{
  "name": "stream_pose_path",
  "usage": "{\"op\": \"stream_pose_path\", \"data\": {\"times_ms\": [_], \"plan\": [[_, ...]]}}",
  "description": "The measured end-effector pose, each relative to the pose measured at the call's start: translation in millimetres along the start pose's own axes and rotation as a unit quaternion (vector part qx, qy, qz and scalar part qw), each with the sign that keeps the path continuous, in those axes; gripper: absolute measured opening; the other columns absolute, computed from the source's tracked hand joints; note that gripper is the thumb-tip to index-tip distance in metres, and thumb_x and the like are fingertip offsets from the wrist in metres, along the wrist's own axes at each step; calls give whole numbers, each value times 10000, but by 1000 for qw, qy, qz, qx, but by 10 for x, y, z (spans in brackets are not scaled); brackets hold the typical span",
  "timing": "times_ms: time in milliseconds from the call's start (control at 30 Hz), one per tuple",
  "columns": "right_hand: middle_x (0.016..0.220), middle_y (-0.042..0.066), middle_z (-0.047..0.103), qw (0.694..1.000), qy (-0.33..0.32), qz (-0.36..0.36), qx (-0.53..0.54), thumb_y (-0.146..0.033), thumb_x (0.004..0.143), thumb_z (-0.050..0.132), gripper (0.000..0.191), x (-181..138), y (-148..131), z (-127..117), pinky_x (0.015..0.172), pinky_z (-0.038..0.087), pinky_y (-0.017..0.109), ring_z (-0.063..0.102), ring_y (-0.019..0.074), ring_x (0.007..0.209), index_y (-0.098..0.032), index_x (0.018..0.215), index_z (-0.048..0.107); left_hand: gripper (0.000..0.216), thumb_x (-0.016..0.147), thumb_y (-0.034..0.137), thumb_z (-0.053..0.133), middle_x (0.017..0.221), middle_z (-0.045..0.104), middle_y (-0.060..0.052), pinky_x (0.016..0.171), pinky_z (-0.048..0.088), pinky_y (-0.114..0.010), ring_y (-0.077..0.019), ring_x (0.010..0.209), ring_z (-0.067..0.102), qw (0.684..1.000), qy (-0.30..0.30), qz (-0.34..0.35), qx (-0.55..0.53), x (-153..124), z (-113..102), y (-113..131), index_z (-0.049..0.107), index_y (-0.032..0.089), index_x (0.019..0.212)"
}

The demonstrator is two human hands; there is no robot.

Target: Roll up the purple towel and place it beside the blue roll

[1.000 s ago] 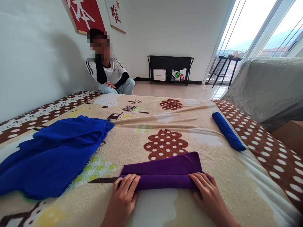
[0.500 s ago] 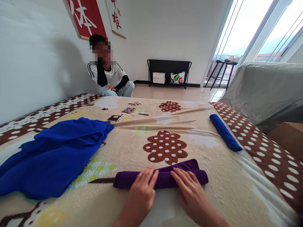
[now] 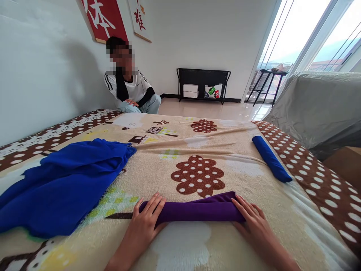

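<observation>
A purple towel (image 3: 194, 210) lies rolled into a long tube on the patterned blanket (image 3: 197, 150), close to me. My left hand (image 3: 143, 224) rests flat on the roll's left end, fingers spread over it. My right hand (image 3: 254, 222) presses the right end the same way. Neither hand grips the roll; both lie on it.
Loose blue cloth (image 3: 64, 180) is heaped at the left. A rolled blue towel (image 3: 271, 158) lies at the right. A person (image 3: 129, 88) sits on the floor past the bed. A covered sofa (image 3: 318, 105) stands on the right, with a black rack (image 3: 203, 84) at the far wall.
The purple towel went from partly rolled to a full tube. My hands slid to the middle of the roll, then out to its two ends.
</observation>
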State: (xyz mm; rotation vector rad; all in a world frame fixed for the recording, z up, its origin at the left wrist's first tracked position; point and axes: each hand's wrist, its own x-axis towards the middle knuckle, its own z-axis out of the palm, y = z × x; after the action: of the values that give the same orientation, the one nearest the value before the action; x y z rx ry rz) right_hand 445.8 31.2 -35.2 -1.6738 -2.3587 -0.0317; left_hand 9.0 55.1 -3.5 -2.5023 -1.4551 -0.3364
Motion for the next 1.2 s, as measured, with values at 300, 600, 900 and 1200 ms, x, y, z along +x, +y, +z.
{"op": "stream_pose_path", "data": {"times_ms": [300,600,900,1200], "plan": [[1418,68,561,997,-27,28,64,-490,1005,389,395,557,43,-330,1071,377,513,528,235,1305,-292,1250,627,360,898,487,593,1076,728,-26,887,482,-339,-208,1001,666,986,-121,-30,-111,555,-382,-278,673,300,1195],[1572,37,368,994,17,-94,54,-286,935,493,665,979,-977,-47,1201,210,431,335,207,1444,-255,1556,259,781,819,454,680,1522,473,-80,1150,317,-394,-240,1383,444,988,-102,61,-100,1029,-62,634,373,227,1500],[1477,57,493,995,36,-84,42,-360,983,493,618,786,-54,-4,1110,349,435,474,219,1329,-314,1551,256,571,965,473,496,1445,549,-80,1118,297,-459,-260,1304,506,997,-14,8,-69,566,161,-243,383,277,1490],[1122,84,712,993,-6,-89,73,-340,915,609,381,1026,-29,-541,994,448,454,652,237,1034,-220,1277,622,437,962,480,494,1178,701,-108,1031,402,-485,-272,1083,634,993,38,-13,-110,503,117,-314,595,217,1296]]}}
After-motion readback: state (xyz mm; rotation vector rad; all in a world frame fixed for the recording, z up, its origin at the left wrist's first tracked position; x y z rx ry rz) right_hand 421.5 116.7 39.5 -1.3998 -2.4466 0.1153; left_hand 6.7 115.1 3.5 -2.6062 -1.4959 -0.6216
